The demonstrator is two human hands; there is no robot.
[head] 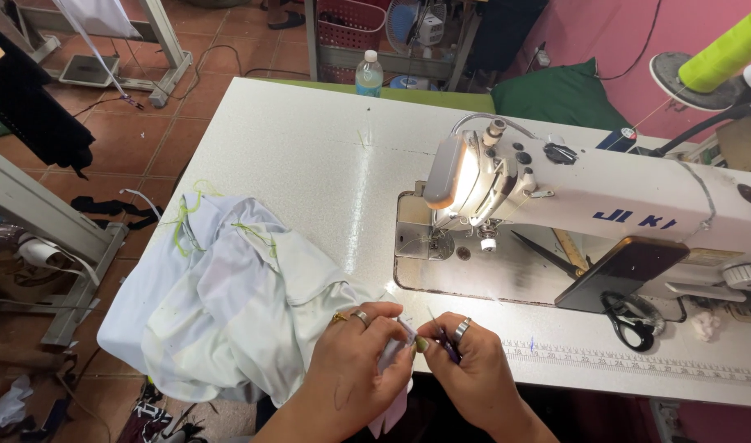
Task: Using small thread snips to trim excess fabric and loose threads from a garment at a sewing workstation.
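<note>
My left hand point(355, 353) pinches a small pale piece of fabric point(394, 349) at the table's near edge, a ring on one finger. Touching it from the right, my right hand point(466, 361) grips a thin dark tool against the same piece, also with a ring. A heap of pale blue-white cloth point(220, 295) with green-yellow thread lies left of my hands and hangs off the table. The white sewing machine point(605, 201) stands beyond my hands, its lamp lit over the needle plate point(441, 246).
Black scissors point(630, 320) and a dark phone point(621, 271) lie by the machine's base. A ruler strip point(638, 361) runs along the white table's point(310, 148) near edge. A water bottle point(369, 74) stands at the far edge. A green-yellow thread cone point(728, 49) sits top right.
</note>
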